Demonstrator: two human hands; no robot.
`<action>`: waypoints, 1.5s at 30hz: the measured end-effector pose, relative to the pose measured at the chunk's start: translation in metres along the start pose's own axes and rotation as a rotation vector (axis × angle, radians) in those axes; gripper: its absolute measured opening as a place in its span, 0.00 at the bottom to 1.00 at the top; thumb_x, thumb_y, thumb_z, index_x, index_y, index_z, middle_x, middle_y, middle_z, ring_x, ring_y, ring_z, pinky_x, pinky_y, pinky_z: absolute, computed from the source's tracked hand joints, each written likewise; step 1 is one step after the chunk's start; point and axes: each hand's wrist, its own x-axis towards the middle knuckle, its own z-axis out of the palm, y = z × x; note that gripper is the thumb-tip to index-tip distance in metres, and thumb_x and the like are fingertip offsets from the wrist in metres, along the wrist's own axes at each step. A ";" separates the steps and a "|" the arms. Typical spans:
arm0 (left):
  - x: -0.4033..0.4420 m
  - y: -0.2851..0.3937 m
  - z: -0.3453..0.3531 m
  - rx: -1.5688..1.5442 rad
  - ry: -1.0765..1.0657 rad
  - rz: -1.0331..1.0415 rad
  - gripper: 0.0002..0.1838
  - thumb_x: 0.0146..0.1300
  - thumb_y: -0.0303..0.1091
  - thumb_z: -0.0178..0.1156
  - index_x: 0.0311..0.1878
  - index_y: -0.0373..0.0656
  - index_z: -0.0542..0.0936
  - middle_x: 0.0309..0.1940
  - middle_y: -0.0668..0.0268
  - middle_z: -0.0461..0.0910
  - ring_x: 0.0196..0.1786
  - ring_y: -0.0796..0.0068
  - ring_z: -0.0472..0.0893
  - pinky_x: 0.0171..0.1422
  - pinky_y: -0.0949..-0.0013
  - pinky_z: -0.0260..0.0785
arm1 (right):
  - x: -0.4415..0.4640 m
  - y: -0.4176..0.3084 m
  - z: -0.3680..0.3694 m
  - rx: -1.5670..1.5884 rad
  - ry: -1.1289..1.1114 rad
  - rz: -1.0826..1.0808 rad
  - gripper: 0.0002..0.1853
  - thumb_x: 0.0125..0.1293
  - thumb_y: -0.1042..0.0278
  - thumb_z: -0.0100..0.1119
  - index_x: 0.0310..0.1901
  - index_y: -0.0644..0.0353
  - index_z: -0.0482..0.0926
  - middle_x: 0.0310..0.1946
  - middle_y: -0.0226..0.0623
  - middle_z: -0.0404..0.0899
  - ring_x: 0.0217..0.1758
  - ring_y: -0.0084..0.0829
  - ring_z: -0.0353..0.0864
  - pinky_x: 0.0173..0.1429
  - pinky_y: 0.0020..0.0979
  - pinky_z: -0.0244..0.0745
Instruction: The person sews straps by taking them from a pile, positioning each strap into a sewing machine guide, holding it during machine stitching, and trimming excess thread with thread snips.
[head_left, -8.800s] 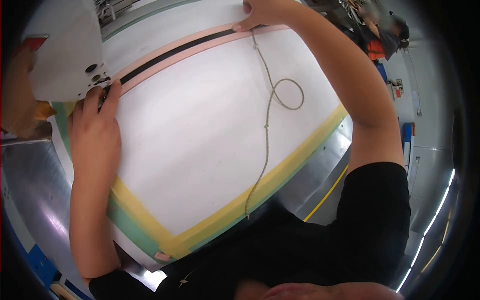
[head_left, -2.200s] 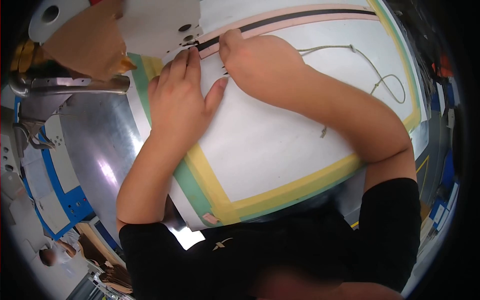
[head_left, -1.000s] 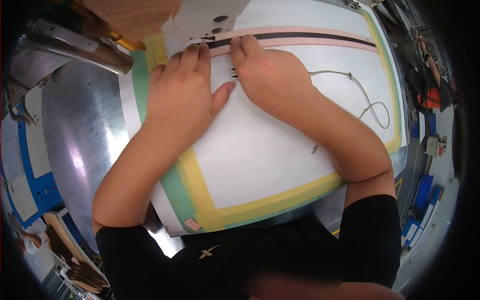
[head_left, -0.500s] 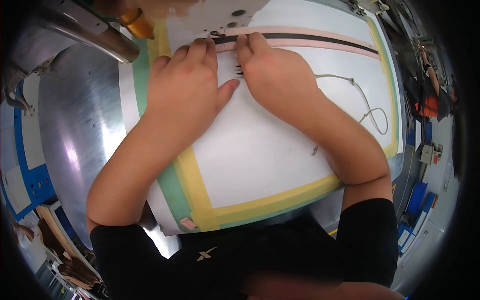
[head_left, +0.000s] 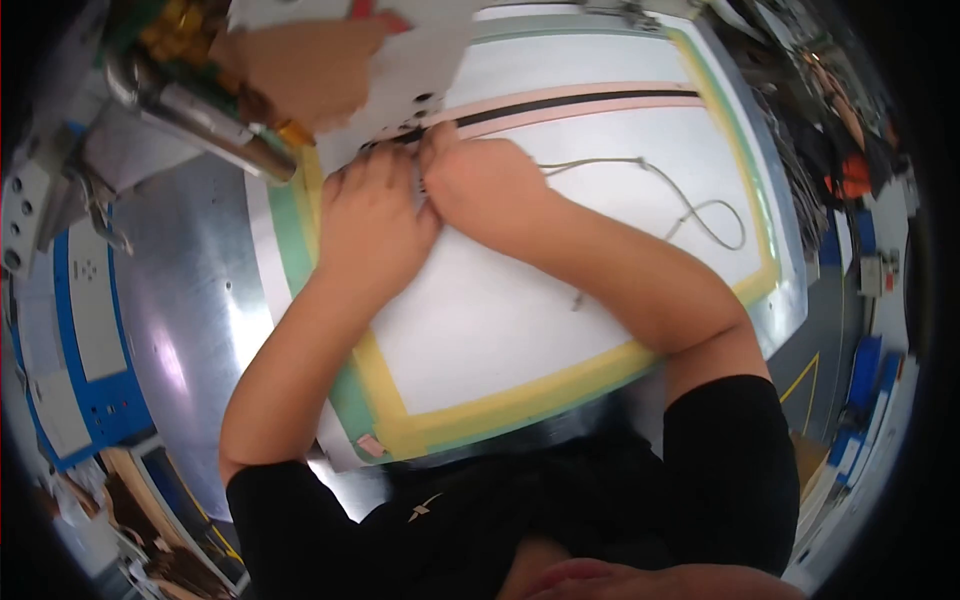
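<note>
A black strip (head_left: 580, 104) with pink bands along both sides runs across the white work surface (head_left: 480, 330). My left hand (head_left: 370, 215) lies palm down, fingers stretched toward the strip's left end beneath the machine head. Right beside it, my right hand (head_left: 480, 190) has its index finger on the strip and its other fingers curled. Small dark points between the hands belong to thread snips (head_left: 422, 186), mostly hidden in my right palm. From under that hand trails a thin grey-green cord (head_left: 600, 160), looping on the right.
The pale machine head (head_left: 425, 60) overhangs my fingertips. A metal tube (head_left: 225, 130) juts in at upper left, above a shiny metal tabletop (head_left: 190, 290). Yellow tape (head_left: 520, 397) and green tape borders the white surface. A person in dark clothing is at far right.
The camera view has shifted and tilted, showing more of the machine. My hands have come closer together, and the right one sits nearer the strip's left end.
</note>
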 end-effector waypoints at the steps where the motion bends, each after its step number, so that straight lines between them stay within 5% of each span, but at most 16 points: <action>1: -0.005 -0.007 0.003 0.026 0.004 0.002 0.30 0.65 0.44 0.66 0.66 0.36 0.77 0.65 0.55 0.78 0.66 0.53 0.77 0.69 0.49 0.67 | -0.001 0.000 0.004 -0.005 0.007 0.032 0.15 0.62 0.72 0.59 0.47 0.74 0.81 0.43 0.53 0.81 0.30 0.40 0.88 0.29 0.37 0.84; 6: -0.013 -0.007 0.002 0.062 -0.011 -0.015 0.32 0.67 0.45 0.65 0.70 0.36 0.75 0.71 0.51 0.74 0.70 0.46 0.74 0.73 0.46 0.64 | -0.019 0.029 0.002 0.044 -0.057 0.158 0.13 0.66 0.74 0.55 0.47 0.76 0.80 0.44 0.59 0.81 0.31 0.45 0.89 0.30 0.41 0.84; 9: -0.019 -0.009 0.000 0.120 -0.011 -0.034 0.34 0.68 0.49 0.65 0.70 0.35 0.75 0.70 0.50 0.74 0.70 0.44 0.73 0.73 0.46 0.64 | -0.032 0.054 -0.001 0.147 -0.150 0.451 0.14 0.70 0.75 0.53 0.51 0.75 0.80 0.48 0.58 0.82 0.36 0.49 0.90 0.36 0.45 0.86; 15: -0.015 -0.011 -0.003 0.105 -0.046 -0.096 0.38 0.68 0.56 0.65 0.69 0.33 0.75 0.69 0.49 0.74 0.70 0.44 0.74 0.74 0.45 0.63 | -0.055 0.085 -0.010 0.048 -0.093 0.399 0.16 0.71 0.75 0.52 0.57 0.70 0.79 0.53 0.48 0.82 0.45 0.50 0.90 0.49 0.47 0.86; 18: -0.012 -0.002 0.001 0.092 -0.031 -0.112 0.39 0.69 0.58 0.64 0.69 0.33 0.75 0.69 0.49 0.75 0.70 0.46 0.74 0.74 0.45 0.62 | -0.045 0.075 0.000 0.052 -0.148 0.493 0.18 0.71 0.75 0.52 0.59 0.71 0.79 0.54 0.49 0.82 0.45 0.48 0.90 0.47 0.46 0.87; 21: -0.007 0.001 0.010 0.069 -0.013 -0.123 0.41 0.70 0.61 0.62 0.70 0.32 0.74 0.71 0.49 0.74 0.72 0.49 0.73 0.76 0.45 0.60 | -0.046 0.077 0.013 -0.002 0.070 0.318 0.08 0.69 0.73 0.56 0.44 0.71 0.75 0.26 0.47 0.84 0.31 0.45 0.90 0.36 0.42 0.86; 24: -0.003 0.007 0.010 0.067 -0.036 -0.132 0.41 0.70 0.61 0.62 0.71 0.32 0.73 0.71 0.49 0.74 0.74 0.49 0.72 0.77 0.45 0.59 | -0.046 0.075 0.012 -0.051 0.187 0.217 0.08 0.68 0.73 0.57 0.42 0.71 0.76 0.27 0.46 0.83 0.30 0.43 0.90 0.33 0.41 0.85; 27: 0.003 0.016 0.007 0.045 -0.053 -0.154 0.42 0.70 0.61 0.62 0.72 0.32 0.72 0.72 0.50 0.74 0.75 0.50 0.71 0.77 0.45 0.59 | -0.039 0.069 0.000 0.020 -0.125 0.379 0.19 0.74 0.72 0.50 0.61 0.72 0.78 0.55 0.48 0.82 0.43 0.48 0.90 0.46 0.45 0.87; 30: 0.010 0.025 0.016 0.058 0.006 -0.115 0.43 0.66 0.62 0.65 0.70 0.31 0.76 0.68 0.52 0.76 0.71 0.54 0.74 0.73 0.48 0.62 | -0.041 0.071 -0.002 0.042 -0.115 0.357 0.19 0.74 0.72 0.49 0.61 0.72 0.78 0.55 0.48 0.82 0.43 0.48 0.90 0.46 0.45 0.87; 33: 0.019 0.041 0.020 0.060 0.009 -0.120 0.43 0.66 0.62 0.65 0.70 0.31 0.75 0.69 0.53 0.76 0.72 0.54 0.73 0.73 0.47 0.62 | -0.046 0.077 0.013 0.010 0.202 0.212 0.09 0.67 0.72 0.60 0.40 0.72 0.77 0.31 0.46 0.81 0.27 0.44 0.89 0.28 0.41 0.84; 36: 0.030 0.056 0.018 0.023 -0.041 -0.142 0.44 0.66 0.62 0.65 0.71 0.31 0.75 0.71 0.53 0.75 0.73 0.55 0.73 0.74 0.47 0.62 | -0.044 0.075 0.002 0.109 -0.091 0.353 0.20 0.71 0.72 0.52 0.61 0.71 0.79 0.54 0.47 0.81 0.40 0.47 0.90 0.42 0.44 0.87; 39: 0.033 0.057 0.028 0.060 -0.030 -0.162 0.44 0.66 0.63 0.64 0.72 0.33 0.75 0.71 0.53 0.75 0.73 0.55 0.73 0.74 0.46 0.61 | -0.052 0.080 -0.009 0.059 -0.060 0.252 0.21 0.70 0.73 0.52 0.62 0.70 0.79 0.55 0.45 0.81 0.39 0.46 0.90 0.40 0.43 0.87; 45: 0.028 0.057 0.012 0.067 -0.096 -0.184 0.42 0.68 0.61 0.64 0.73 0.36 0.74 0.73 0.51 0.74 0.73 0.50 0.73 0.77 0.44 0.61 | -0.078 0.118 -0.027 0.083 -0.109 0.408 0.23 0.70 0.75 0.50 0.66 0.62 0.79 0.63 0.38 0.80 0.48 0.44 0.91 0.49 0.44 0.87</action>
